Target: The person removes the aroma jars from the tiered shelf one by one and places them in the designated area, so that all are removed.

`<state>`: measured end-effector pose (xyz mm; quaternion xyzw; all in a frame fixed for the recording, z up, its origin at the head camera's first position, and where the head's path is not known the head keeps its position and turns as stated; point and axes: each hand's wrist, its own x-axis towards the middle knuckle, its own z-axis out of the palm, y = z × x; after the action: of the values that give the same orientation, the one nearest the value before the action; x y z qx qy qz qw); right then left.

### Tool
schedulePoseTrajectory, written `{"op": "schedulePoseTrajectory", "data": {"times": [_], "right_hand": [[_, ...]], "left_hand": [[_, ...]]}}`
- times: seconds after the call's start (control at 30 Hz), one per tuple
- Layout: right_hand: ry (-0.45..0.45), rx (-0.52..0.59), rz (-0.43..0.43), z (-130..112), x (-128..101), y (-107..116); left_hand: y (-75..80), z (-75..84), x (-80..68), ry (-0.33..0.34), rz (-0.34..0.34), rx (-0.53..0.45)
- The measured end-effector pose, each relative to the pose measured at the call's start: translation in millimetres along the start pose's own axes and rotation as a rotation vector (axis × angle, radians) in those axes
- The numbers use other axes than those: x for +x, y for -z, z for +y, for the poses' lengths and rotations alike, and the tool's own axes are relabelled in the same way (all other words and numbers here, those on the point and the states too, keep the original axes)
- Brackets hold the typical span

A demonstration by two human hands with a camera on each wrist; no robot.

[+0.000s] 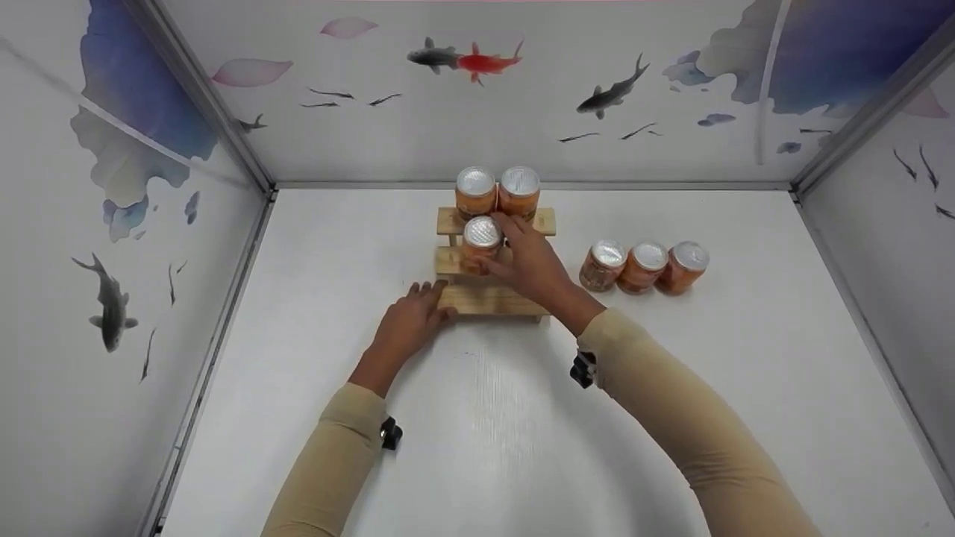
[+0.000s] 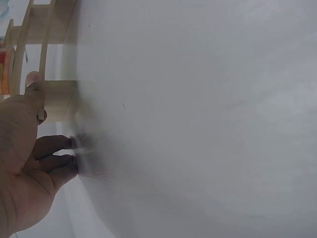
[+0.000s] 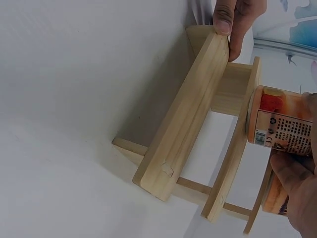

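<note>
A three-tier wooden rack (image 1: 492,300) stands near the back wall. At its left end my left hand (image 1: 406,322) pinches the lowest shelf between thumb and index finger; its other fingers reach down toward the table in the left wrist view. My right hand (image 1: 536,262) grips an orange-labelled can (image 1: 482,240) with a silver lid, upright at the left part of the middle shelf. The right wrist view shows the can's base (image 3: 253,115) at that shelf. Two similar cans, a left one (image 1: 475,192) and a right one (image 1: 519,191), stand side by side on the top shelf.
Right of the rack, a row of three more orange cans (image 1: 644,267) stands close together on the white table (image 1: 492,447). Panels with painted fish enclose the table at the back (image 1: 522,134) and both sides.
</note>
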<state>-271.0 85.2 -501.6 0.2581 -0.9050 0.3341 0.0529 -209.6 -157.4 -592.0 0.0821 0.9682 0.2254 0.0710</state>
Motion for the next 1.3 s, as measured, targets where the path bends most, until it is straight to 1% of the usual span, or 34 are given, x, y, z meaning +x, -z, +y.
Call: {"op": "schedulePoseTrajectory", "data": {"times": [0.17, 0.3, 0.47, 0.6, 0.73, 1.0, 1.3], "right_hand": [[0.019, 0.002, 0.001, 3.4, -4.2, 5.5], [0.039, 0.008, 0.012, 7.5, -7.6, 10.7], [0.056, 0.014, 0.029, 13.0, -13.7, 16.1], [0.046, 0.004, 0.036, 16.1, -19.9, 20.6], [0.044, -0.003, 0.054, 21.5, -26.7, 25.7], [0.031, 0.002, 0.085, 38.7, -42.7, 43.2], [-0.015, -0.018, 0.124, 57.2, -61.4, 58.3]], "left_hand": [[1.2, 0.9, -0.9, -0.016, -0.004, 0.013], [2.1, 1.5, -1.6, -0.01, -0.017, 0.002], [2.3, 1.1, -1.7, 0.0, -0.015, -0.011], [1.4, -0.2, -0.9, 0.003, -0.014, -0.021], [0.0, -1.2, -1.1, -0.011, -0.007, -0.017], [0.7, -2.0, -3.6, -0.017, -0.015, -0.041], [2.8, -1.1, -3.0, -0.015, -0.019, -0.071]]}}
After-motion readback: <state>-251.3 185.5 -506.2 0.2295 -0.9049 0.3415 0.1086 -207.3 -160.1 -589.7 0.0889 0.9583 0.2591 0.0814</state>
